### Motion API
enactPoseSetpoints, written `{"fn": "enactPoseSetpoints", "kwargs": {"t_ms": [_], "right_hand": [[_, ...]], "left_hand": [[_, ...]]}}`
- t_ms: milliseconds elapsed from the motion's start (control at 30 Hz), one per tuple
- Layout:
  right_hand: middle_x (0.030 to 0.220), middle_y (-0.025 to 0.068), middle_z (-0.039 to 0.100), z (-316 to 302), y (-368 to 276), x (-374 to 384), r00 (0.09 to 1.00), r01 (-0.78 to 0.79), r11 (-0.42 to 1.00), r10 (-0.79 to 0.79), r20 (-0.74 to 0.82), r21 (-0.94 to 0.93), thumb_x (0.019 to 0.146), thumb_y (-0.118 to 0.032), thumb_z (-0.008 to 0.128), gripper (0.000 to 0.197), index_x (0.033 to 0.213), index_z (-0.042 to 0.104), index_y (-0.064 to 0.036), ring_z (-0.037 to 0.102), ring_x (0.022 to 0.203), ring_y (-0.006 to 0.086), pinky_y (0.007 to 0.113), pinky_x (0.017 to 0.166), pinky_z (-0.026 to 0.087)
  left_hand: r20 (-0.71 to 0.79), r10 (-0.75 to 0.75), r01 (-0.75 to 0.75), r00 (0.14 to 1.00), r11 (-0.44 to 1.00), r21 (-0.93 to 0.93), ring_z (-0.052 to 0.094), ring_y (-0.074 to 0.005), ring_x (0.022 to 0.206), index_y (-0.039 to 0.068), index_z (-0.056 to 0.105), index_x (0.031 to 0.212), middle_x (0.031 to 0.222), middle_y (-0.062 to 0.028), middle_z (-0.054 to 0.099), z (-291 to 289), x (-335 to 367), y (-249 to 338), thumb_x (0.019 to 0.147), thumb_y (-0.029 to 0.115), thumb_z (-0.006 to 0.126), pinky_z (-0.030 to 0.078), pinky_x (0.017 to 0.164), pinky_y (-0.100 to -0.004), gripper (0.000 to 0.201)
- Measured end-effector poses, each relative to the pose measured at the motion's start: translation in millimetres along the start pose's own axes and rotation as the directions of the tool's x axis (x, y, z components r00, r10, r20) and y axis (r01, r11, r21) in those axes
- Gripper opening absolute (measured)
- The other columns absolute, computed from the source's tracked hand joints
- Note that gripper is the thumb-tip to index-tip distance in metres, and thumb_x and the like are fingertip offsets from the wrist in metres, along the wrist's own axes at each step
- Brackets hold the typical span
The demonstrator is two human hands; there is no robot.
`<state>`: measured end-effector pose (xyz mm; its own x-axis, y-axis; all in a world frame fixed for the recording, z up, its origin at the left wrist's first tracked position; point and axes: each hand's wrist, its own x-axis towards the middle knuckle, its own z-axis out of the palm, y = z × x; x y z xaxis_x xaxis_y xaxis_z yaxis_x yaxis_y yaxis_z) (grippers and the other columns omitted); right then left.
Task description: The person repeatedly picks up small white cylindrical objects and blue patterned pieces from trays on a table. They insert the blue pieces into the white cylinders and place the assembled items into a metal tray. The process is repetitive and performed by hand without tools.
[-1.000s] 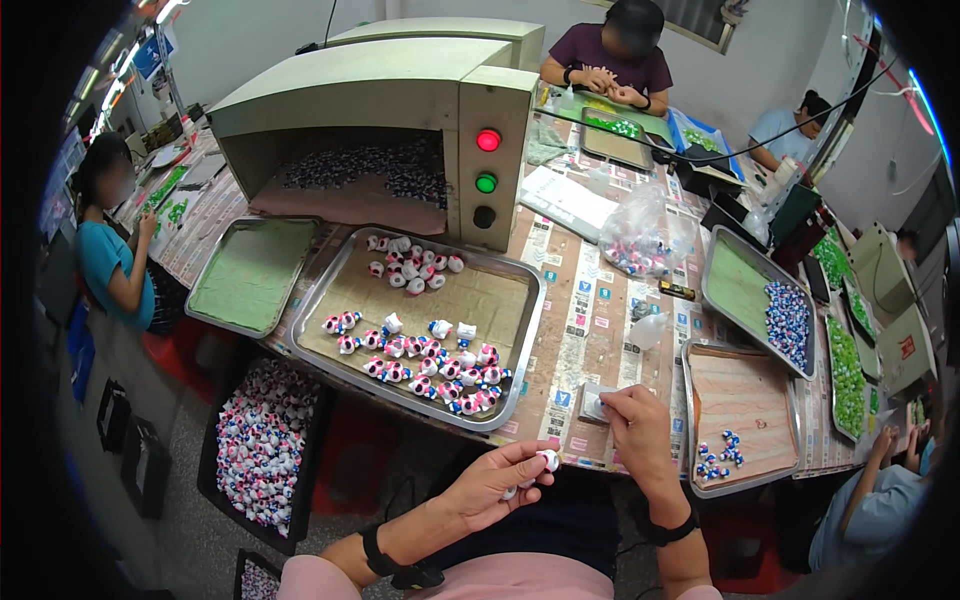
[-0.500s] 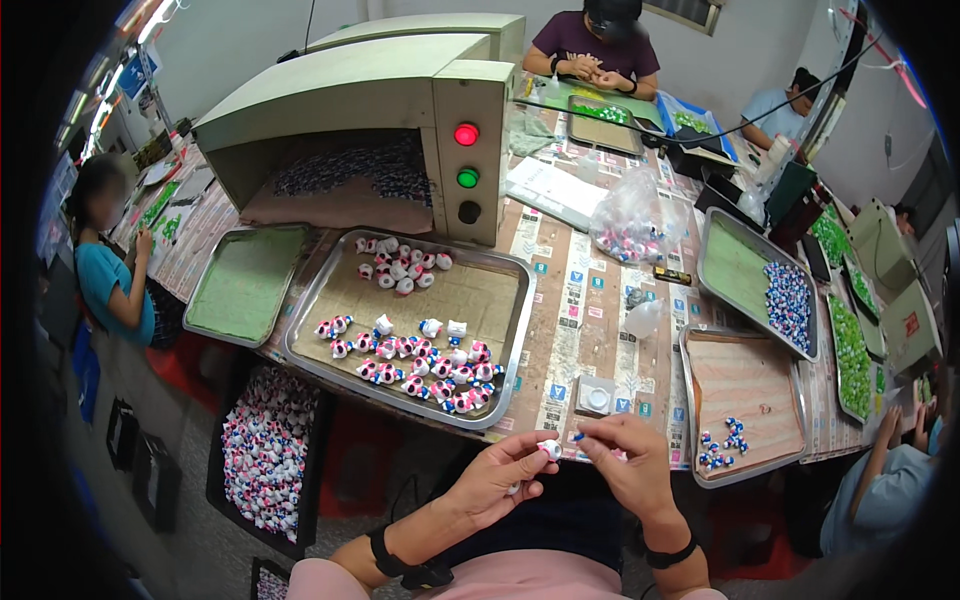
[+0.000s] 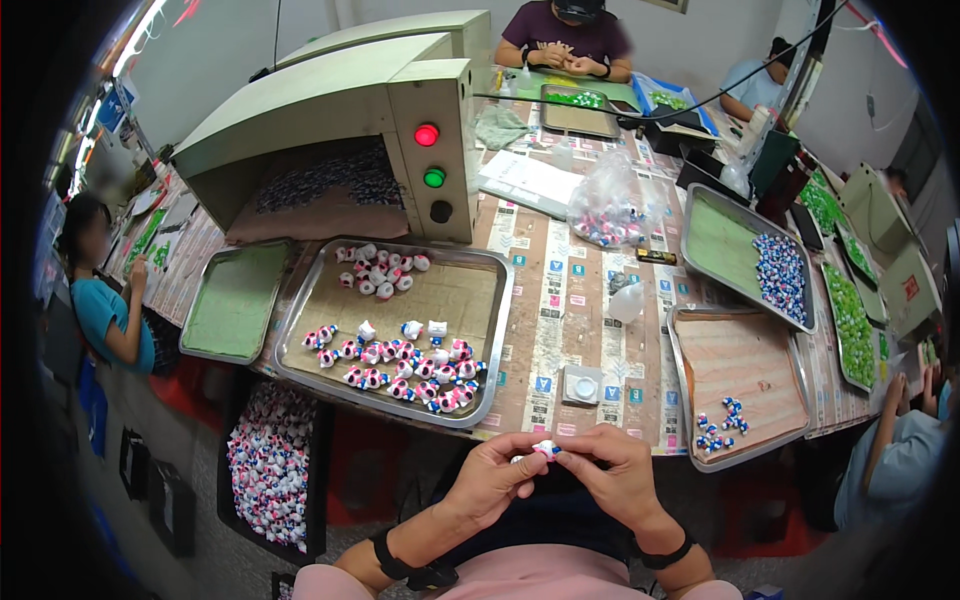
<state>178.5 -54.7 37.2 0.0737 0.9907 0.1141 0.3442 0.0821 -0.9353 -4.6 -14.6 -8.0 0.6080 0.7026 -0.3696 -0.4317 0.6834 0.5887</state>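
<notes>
Close to my body, in front of the table edge, my left hand pinches a small white toy head between thumb and fingers. My right hand is closed on a small blue toy body, which meets the head's underside. Whether the two are fully joined cannot be made out. Left of my hands, a metal tray bears loose white heads at the back and several assembled pink, white and blue figures at the front. To the right, a paper-lined tray holds small blue-and-white bodies.
A beige oven-like machine with lit buttons stands behind the tray. A small white block sits near the table edge, with a dropper bottle behind it. Below left is a black crate of figures. Co-workers sit around.
My right hand has moved left, bringing the blue body against the white head in my left hand. The view has shifted slightly, so the table things appear moved a little left.
</notes>
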Motion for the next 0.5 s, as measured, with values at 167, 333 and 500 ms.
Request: {"fn": "enactPoseSetpoints", "kwargs": {"t_ms": [167, 333, 500], "right_hand": [[0.088, 0.0112, 0.068, -4, 3, 3, 0.996, 0.064, 0.997, -0.067, 0.062, 0.037, 0.082, -0.009, 0.074, 0.023, 0.105, 0.073, -0.0059, 0.065, 0.077, 0.0190, 0.028, 0.068, 0.050], [0.093, 0.0112, 0.069, -38, -3, 8, 0.985, 0.163, 0.982, -0.167, -0.034, -0.095, 0.081, -0.004, 0.073, 0.024, 0.105, 0.071, -0.0027, 0.066, 0.086, 0.0172, 0.027, 0.074, 0.051], [0.101, 0.0148, 0.066, -134, 54, 5, 0.887, -0.096, 0.773, -0.219, -0.406, -0.627, 0.077, 0.002, 0.064, 0.022, 0.098, 0.070, -0.0025, 0.064, 0.088, 0.0290, 0.036, 0.079, 0.052]], "left_hand": [[-0.015, -0.049, 0.050, 0.999, 0.995, 0.088, 0.054, -0.0069, 0.071, -0.001, 0.060, 0.119, 0.091, -0.0050, 0.061, 3, -3, 12, 0.090, 0.002, 0.063, 0.038, 0.048, -0.0180, 0.029], [-0.114, 0.180, -0.131, 0.977, 0.929, 0.347, 0.051, -0.0050, 0.059, 0.002, 0.065, 0.113, 0.085, -0.0058, 0.062, -1, -8, 48, 0.086, 0.003, 0.068, 0.034, 0.044, -0.0166, 0.027], [0.070, 0.762, -0.301, 0.643, 0.168, 0.939, 0.060, -0.0149, 0.080, 0.000, 0.069, 0.102, 0.092, -0.0069, 0.066, -42, -4, 101, 0.077, 0.000, 0.072, 0.047, 0.073, -0.0261, 0.026]]}}
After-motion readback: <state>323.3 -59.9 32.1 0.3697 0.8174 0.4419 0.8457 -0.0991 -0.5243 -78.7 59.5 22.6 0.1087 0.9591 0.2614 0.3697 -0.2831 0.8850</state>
